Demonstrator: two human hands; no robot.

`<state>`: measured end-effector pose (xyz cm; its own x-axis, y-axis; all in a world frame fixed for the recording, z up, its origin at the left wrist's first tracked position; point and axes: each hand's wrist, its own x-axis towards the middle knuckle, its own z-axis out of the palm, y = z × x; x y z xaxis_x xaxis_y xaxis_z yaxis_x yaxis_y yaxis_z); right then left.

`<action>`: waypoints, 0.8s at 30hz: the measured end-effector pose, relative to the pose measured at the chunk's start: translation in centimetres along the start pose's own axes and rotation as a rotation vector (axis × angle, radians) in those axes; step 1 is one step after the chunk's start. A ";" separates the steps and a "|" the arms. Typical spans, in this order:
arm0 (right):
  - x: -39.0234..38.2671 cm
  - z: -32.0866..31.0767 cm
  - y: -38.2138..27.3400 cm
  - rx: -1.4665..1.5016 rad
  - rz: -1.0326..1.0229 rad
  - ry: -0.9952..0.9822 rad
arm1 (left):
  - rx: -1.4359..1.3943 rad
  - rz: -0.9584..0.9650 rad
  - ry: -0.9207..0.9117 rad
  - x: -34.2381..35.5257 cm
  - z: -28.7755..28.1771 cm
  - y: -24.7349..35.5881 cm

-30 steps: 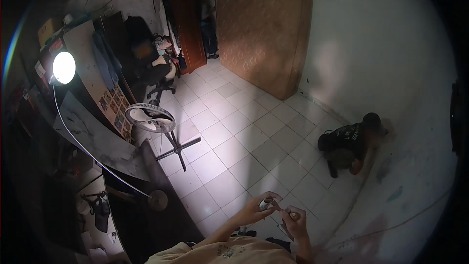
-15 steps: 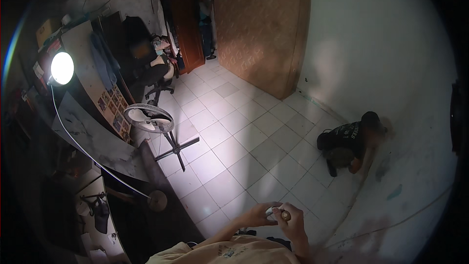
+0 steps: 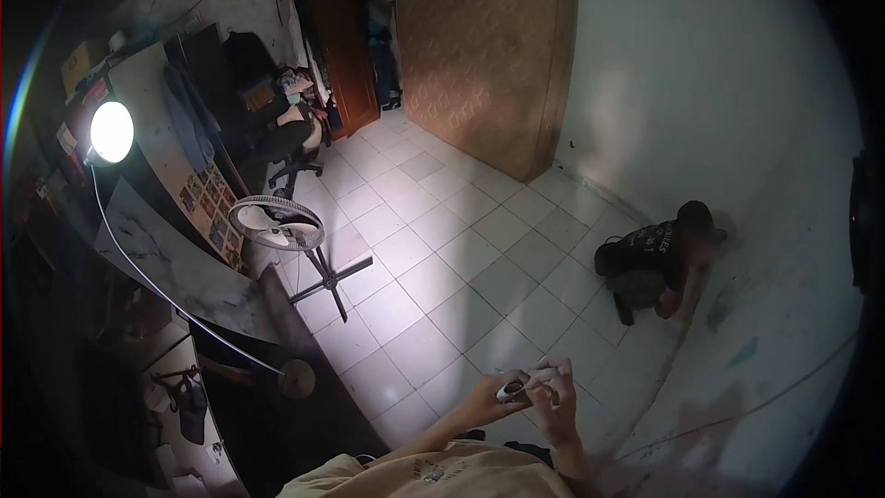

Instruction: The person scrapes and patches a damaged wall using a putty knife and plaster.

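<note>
My left hand [image 3: 489,399] is closed round a small whitish round thing with a dark middle [image 3: 509,392], held in front of my chest. Its exact kind is too small to tell. Close beside it, my right hand [image 3: 555,391] is raised with curled fingers, the fingertips meeting the left hand's. Whatever those fingers pinch is hidden or too small to make out. Below both hands is the front of my light shirt [image 3: 442,472].
A person in dark clothes [image 3: 654,263] crouches at the right wall. Another stands by the wooden wardrobe [image 3: 350,55]. On the left are a standing fan [image 3: 277,223], an office chair [image 3: 295,161], a lit lamp [image 3: 112,133] and a dark-edged desk [image 3: 313,415]. A large brown panel [image 3: 484,46] stands behind.
My right hand has turned and risen slightly; the brown round end seen in it earlier no longer shows there. The left hand's whitish thing now shows its dark middle. The view has shifted slightly.
</note>
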<state>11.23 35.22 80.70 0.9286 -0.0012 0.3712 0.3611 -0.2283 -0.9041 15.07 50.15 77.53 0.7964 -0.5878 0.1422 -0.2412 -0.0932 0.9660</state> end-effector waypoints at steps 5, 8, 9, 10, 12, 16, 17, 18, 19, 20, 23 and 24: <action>0.9 0.0 -0.3 0.484 -0.013 0.074 | -0.080 0.063 0.086 0.0 0.0 0.5; 1.3 -0.6 0.2 0.833 0.033 0.159 | -0.126 0.095 0.110 -0.1 0.0 0.2; 1.6 -0.6 0.2 0.833 0.036 0.160 | -0.132 0.092 0.105 0.0 -0.3 0.4; 1.9 -0.7 0.0 0.870 0.071 0.195 | -0.138 0.088 0.100 -0.1 -0.3 0.6; 1.7 -1.1 0.9 0.923 0.119 0.206 | -0.180 0.026 0.077 -0.6 -0.1 0.7; 1.8 -0.6 1.3 0.963 0.219 0.259 | -0.162 0.101 -0.008 -0.3 -0.3 2.3; 1.7 -0.5 1.6 0.968 0.236 0.243 | -0.074 0.205 -0.046 -0.2 -0.3 2.5; 1.8 -0.4 1.8 0.973 0.252 0.227 | 0.001 0.252 -0.102 0.0 -0.1 2.6; 1.7 -0.3 1.9 0.973 0.250 0.227 | 0.003 0.253 -0.102 -0.1 0.1 2.7; 1.7 -0.2 2.0 0.989 0.262 0.230 | 0.072 0.217 -0.148 -0.2 0.4 2.9; 1.7 -0.1 1.5 1.007 0.270 0.197 | 0.195 0.183 -0.153 -0.7 1.3 2.2; 1.7 -0.2 1.2 1.002 0.263 0.159 | 0.215 0.207 -0.110 -0.7 1.4 1.9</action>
<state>13.26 34.76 80.25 0.9924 -0.0779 0.0950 0.1222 0.7086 -0.6950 13.26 49.29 78.96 0.6565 -0.6942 0.2951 -0.5127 -0.1236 0.8496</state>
